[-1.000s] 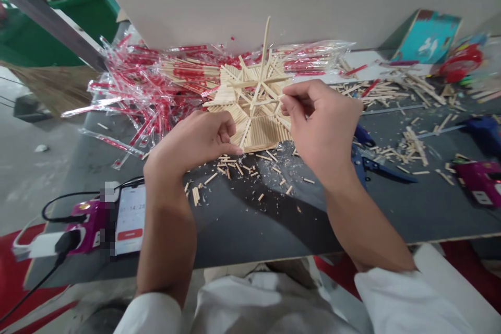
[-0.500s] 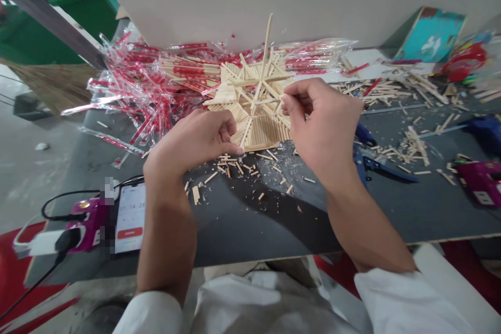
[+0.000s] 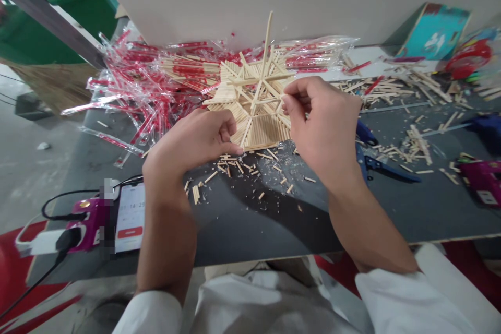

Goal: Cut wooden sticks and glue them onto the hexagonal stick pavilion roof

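Observation:
A star-shaped structure of wooden sticks [image 3: 266, 129] sits on the dark table, with layered sticks at its base, crossed sticks on top and one long stick [image 3: 268, 36] rising upright. My left hand [image 3: 205, 135] is at its front left corner. Its fingers are curled and the thumb tip is by the base edge; what they grip, if anything, is hidden. On the other side, my right hand [image 3: 323, 125] pinches thumb and forefinger together at the end of a thin wooden stick [image 3: 274, 99] on the upper frame.
Red-and-clear wrapped chopsticks [image 3: 144, 88] heap at the back left. Cut stick bits [image 3: 238, 167] litter the front. Blue-handled cutters [image 3: 385, 168] lie right of my right wrist. A phone [image 3: 130, 216] and a purple power adapter [image 3: 86, 219] with cables stand left; a wall rises behind.
Both hands stay in nearly the same place on the structure. The view has shifted very slightly, and the phone's timer has advanced.

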Demonstrator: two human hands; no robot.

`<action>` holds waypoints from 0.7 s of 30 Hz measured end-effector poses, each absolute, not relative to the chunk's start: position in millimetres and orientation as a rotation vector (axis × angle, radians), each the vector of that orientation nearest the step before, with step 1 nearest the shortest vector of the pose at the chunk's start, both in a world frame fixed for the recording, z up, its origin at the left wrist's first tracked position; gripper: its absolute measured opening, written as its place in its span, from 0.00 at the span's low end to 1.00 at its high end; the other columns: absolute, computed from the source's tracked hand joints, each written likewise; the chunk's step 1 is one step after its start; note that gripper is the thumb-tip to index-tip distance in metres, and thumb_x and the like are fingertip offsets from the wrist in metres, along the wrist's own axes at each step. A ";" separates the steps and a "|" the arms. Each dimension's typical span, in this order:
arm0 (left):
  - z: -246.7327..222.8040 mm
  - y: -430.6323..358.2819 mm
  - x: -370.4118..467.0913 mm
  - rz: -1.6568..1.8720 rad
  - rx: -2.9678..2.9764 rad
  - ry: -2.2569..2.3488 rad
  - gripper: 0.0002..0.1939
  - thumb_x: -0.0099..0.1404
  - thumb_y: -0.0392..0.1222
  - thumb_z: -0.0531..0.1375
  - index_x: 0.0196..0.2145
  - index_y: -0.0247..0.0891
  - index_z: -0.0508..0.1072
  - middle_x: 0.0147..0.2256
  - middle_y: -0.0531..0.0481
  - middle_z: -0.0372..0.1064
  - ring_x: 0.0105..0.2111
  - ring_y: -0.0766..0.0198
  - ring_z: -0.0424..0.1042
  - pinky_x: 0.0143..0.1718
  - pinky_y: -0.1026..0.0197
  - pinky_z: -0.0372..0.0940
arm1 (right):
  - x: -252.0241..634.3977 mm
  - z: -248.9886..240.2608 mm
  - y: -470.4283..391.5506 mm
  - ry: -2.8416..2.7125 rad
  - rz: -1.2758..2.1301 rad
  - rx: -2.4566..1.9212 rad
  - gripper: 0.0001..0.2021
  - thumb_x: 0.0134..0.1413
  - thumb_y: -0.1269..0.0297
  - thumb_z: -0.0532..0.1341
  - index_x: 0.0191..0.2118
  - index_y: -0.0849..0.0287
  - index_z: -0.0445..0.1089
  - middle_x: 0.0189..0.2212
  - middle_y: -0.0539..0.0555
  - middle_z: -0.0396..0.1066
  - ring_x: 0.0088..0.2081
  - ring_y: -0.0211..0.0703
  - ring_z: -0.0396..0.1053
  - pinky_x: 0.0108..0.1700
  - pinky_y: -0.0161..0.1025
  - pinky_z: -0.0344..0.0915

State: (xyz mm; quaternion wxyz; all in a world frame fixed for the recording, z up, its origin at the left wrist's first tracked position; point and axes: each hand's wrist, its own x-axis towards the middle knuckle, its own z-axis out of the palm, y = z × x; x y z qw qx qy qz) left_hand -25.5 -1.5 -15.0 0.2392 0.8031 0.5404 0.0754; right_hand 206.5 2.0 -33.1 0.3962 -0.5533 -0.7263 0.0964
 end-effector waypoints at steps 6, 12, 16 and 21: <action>-15.7 -1.7 -25.9 0.216 2.216 1.466 0.16 0.61 0.53 0.68 0.39 0.40 0.74 0.34 0.52 0.75 0.33 0.62 0.72 0.34 0.61 0.58 | 205.7 -31.1 0.1 -1.850 0.228 -1.414 0.06 0.67 0.66 0.57 0.42 0.53 0.72 0.39 0.55 0.77 0.43 0.47 0.76 0.50 0.47 0.68; -14.2 -1.9 -25.3 0.179 2.230 1.476 0.17 0.61 0.54 0.68 0.40 0.40 0.74 0.35 0.51 0.76 0.34 0.62 0.72 0.35 0.60 0.59 | 205.2 -29.8 -0.2 -1.845 0.221 -1.428 0.05 0.65 0.68 0.58 0.41 0.52 0.71 0.39 0.55 0.77 0.42 0.47 0.76 0.51 0.47 0.68; -2.5 -13.3 -21.8 0.157 2.289 1.540 0.16 0.66 0.55 0.64 0.42 0.41 0.74 0.35 0.50 0.77 0.34 0.60 0.73 0.36 0.60 0.60 | 205.7 -30.5 1.1 -1.839 0.238 -1.398 0.05 0.63 0.69 0.58 0.42 0.54 0.71 0.40 0.56 0.78 0.41 0.47 0.76 0.50 0.47 0.70; 12.6 -33.9 -6.7 0.190 2.436 1.505 0.19 0.70 0.58 0.60 0.46 0.40 0.74 0.34 0.47 0.77 0.34 0.58 0.74 0.37 0.59 0.62 | 208.0 -30.5 0.2 -1.829 0.350 -1.355 0.15 0.57 0.70 0.63 0.50 0.55 0.68 0.42 0.56 0.77 0.41 0.49 0.77 0.47 0.48 0.73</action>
